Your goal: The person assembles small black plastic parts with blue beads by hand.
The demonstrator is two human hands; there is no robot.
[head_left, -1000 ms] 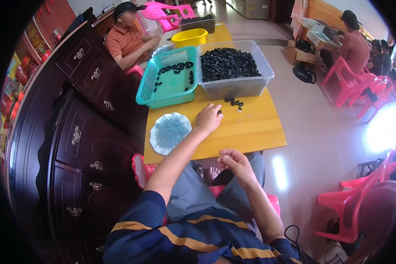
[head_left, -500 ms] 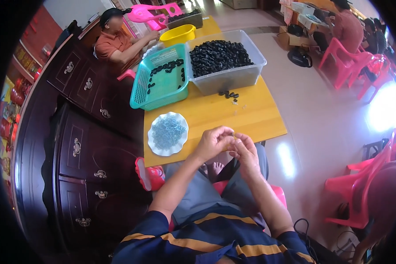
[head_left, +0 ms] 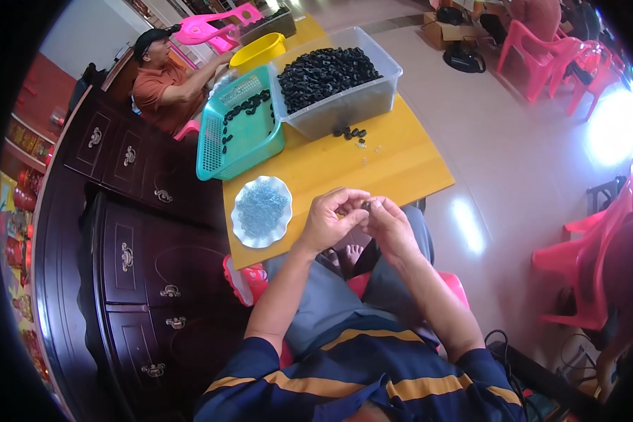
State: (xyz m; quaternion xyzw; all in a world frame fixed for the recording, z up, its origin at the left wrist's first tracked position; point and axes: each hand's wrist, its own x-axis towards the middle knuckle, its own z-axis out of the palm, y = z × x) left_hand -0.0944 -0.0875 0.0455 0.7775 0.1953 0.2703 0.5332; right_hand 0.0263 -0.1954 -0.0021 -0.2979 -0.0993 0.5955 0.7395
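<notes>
Centrally, a small black piece (head_left: pixel 366 206) is located between the fingertips of both hands, above the near edge of the surface (head_left: pixel 408 169). The left hand (head_left: pixel 333 218) grasps it from one side with a curled pinch grip; the right hand (head_left: pixel 392 228) meets it from the other, its grip likewise closed on the piece. Finer detail of the piece is hidden by the fingers.

The surface is smooth, yellow and wood-grained. Left of the hands rests a white plate (head_left: pixel 285 229) with a scalloped rim, carrying a tangled heap of slender, bluish, translucent parts (head_left: pixel 261 207). Beyond it stands a green perforated plastic basket (head_left: pixel 250 144), rectangular, with scattered black pieces inside. Beside the basket, a translucent rectangular bin (head_left: pixel 344 118) contains a dense mass of glossy, rounded black pieces (head_left: pixel 327 76). Several loose black pieces (head_left: pixel 349 132) lie just before the bin.
</notes>
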